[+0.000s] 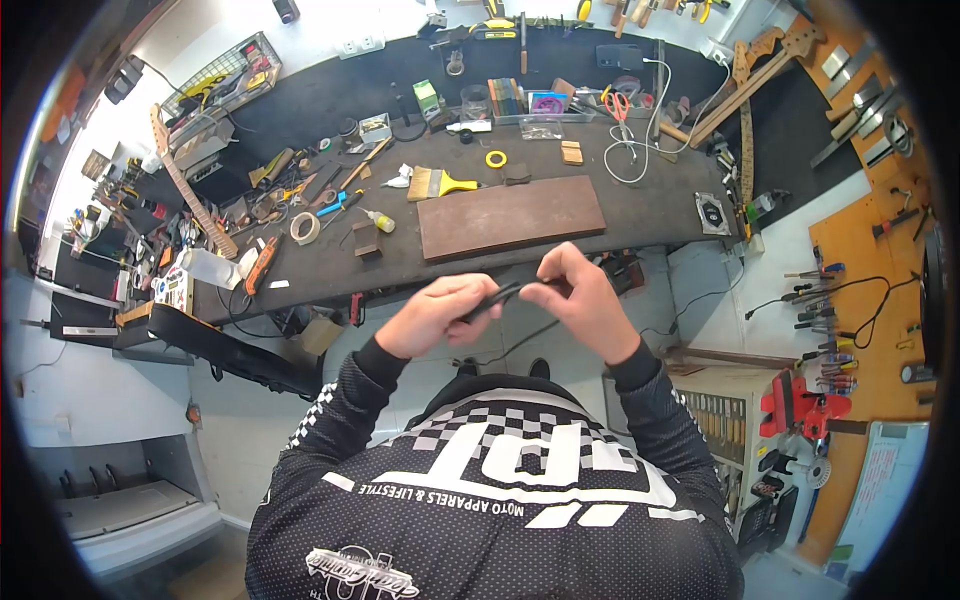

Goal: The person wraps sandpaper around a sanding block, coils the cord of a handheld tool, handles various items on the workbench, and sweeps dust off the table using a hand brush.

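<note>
My left hand [445, 312] is closed around a black cable [507, 291] in front of my body, just off the bench's front edge. Thumb and fingers of my right hand [585, 300] pinch the same cable a little to the right. Part of it looks looped between the hands, and a length seems to hang toward the floor; its ends are hidden. Beyond my hands, a flat brown board [510, 216] lies on the dark workbench [350, 262].
Around the board are a wide brush [440, 184], a yellow tape roll [496, 159], a small bottle [380, 221] and a masking tape roll [305, 229]. Orange scissors [618, 105] stand farther back. Guitar necks [190, 180] lean left; a red vise [800, 405] sits right.
</note>
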`<state>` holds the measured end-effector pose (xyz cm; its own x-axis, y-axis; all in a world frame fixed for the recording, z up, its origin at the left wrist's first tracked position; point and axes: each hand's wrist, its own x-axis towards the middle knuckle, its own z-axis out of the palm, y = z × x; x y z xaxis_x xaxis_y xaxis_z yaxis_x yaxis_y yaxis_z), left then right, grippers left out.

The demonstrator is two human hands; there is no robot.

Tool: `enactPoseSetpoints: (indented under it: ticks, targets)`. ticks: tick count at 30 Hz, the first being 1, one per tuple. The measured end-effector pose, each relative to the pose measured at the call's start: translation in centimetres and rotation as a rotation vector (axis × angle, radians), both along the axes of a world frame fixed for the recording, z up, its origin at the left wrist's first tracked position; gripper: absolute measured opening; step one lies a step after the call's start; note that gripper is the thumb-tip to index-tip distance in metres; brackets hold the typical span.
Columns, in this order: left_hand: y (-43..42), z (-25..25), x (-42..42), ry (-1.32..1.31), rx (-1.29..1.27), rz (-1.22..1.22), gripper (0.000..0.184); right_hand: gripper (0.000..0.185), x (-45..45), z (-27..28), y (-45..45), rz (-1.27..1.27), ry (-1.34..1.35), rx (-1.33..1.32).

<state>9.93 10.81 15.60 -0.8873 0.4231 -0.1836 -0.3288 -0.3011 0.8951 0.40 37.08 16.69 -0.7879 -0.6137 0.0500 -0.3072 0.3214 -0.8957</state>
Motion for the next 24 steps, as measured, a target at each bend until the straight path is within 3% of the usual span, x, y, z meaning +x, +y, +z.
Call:
enactPoseSetpoints:
  ticks: [4, 8, 9, 12, 13, 16, 18, 20, 24]
  targets:
    - [-3.8, -1.3, -0.6, 0.084, 0.378, -0.054, 0.031, 0.013, -3.3, -8.5, 2.0, 0.069, -0.506, -0.434]
    - [-4.1, 0.4, -0.8, 0.138, 0.515, 0.077, 0.031, 0.009, -1.8, -15.0, 4.9, -0.047, -0.576, -0.311]
    - [-3.8, 0.5, -0.7, 0.116, 0.521, 0.127, 0.033, 0.010, -0.7, -14.2, 4.9, -0.078, -0.555, -0.161]
    - [-0.2, 0.3, -0.8, 0.195, 0.206, 0.296, 0.033, 0.011, 2.3, -9.7, 3.5, 0.178, 0.031, 0.141]
    - [0.1, -0.5, -1.2, 0.253, 0.161, 0.229, 0.032, 0.013, 3.2, -7.2, 2.9, 0.243, 0.088, 0.118]
    - [2.4, -1.4, -1.2, 0.392, -0.301, 0.181, 0.040, 0.017, 4.5, -1.0, 1.9, 0.343, 0.247, 0.025]
    - [2.8, -0.6, -0.9, 0.197, -0.333, 0.027, 0.039, 0.017, 3.1, 1.7, 1.6, 0.282, 0.329, -0.065]
    - [2.9, 0.0, -0.9, 0.094, -0.287, -0.089, 0.039, 0.024, 1.2, 3.8, 1.7, 0.091, 0.283, 0.060]
    - [1.3, 0.6, -1.2, 0.044, -0.017, -0.136, 0.038, 0.028, -3.2, 0.5, 2.1, 0.030, 0.102, -0.014]
